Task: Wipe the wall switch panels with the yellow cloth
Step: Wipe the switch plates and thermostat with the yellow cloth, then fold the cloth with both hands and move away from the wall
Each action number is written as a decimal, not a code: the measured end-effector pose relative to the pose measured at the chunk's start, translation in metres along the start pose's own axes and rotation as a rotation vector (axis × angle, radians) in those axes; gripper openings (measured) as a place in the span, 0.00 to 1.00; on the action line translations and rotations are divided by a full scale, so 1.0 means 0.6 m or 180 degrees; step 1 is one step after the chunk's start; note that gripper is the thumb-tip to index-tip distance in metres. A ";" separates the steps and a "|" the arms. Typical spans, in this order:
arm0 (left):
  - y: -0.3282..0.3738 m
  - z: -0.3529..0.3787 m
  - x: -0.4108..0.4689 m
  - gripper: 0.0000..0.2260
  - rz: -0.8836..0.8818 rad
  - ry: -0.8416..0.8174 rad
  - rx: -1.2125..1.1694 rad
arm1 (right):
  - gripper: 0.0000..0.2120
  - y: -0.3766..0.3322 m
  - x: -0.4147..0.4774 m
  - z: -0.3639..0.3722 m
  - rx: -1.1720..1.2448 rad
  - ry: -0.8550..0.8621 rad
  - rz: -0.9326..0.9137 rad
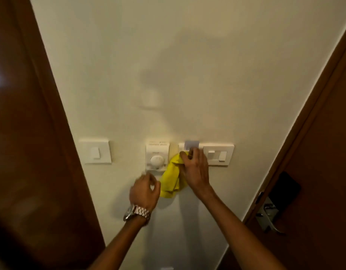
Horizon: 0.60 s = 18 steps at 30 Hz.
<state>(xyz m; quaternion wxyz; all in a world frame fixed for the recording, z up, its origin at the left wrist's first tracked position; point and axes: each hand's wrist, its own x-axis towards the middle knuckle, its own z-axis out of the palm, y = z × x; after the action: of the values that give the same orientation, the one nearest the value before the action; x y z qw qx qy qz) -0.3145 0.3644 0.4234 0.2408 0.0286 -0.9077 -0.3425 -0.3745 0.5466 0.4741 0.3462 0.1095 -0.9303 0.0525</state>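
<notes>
A row of white panels sits on the cream wall: a single switch panel [95, 151] at the left, a dial panel [157, 155] in the middle, and a wider switch panel [218, 154] at the right. My right hand [195, 168] presses the yellow cloth [171, 177] against the wall between the dial panel and the right panel, under a card slot holding a pale blue card [191, 145]. Most of the cloth hangs below the hand. My left hand [145, 190], with a metal watch on the wrist, hovers just below the dial panel with fingers curled and nothing in them.
A dark wooden door [28, 133] stands at the left. Another wooden door at the right carries a metal lever handle [269, 217] and a black lock plate [285, 190]. Bare wall stretches above the panels.
</notes>
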 end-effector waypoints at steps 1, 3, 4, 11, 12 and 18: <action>-0.030 0.023 -0.021 0.04 -0.0305 -0.0367 -0.0098 | 0.18 -0.003 0.004 -0.006 -0.0175 -0.0105 -0.0025; -0.123 0.042 -0.085 0.11 -0.0801 -0.0811 -0.0308 | 0.13 -0.053 -0.024 0.023 -0.0030 -0.0709 -0.0433; -0.125 0.065 -0.091 0.21 -0.0714 -0.1056 -0.0312 | 0.11 -0.038 -0.042 0.015 0.0092 -0.0988 -0.0533; -0.249 0.012 -0.177 0.36 -0.0772 -0.1744 -0.0792 | 0.24 -0.151 -0.160 0.054 0.1949 -0.2650 -0.0797; -0.288 -0.005 -0.202 0.30 -0.0921 -0.1936 -0.0796 | 0.24 -0.179 -0.173 0.069 0.1993 -0.2893 -0.0932; -0.582 -0.114 -0.431 0.25 -0.1689 -0.2426 -0.0338 | 0.19 -0.456 -0.337 0.258 0.0996 -0.4333 -0.2474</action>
<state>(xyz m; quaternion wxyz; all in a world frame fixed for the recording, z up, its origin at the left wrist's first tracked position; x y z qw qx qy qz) -0.0946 0.1121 0.1379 -0.2046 0.1196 -0.8739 -0.4244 -0.2580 0.2882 0.2305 -0.3236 0.4812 -0.8145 -0.0204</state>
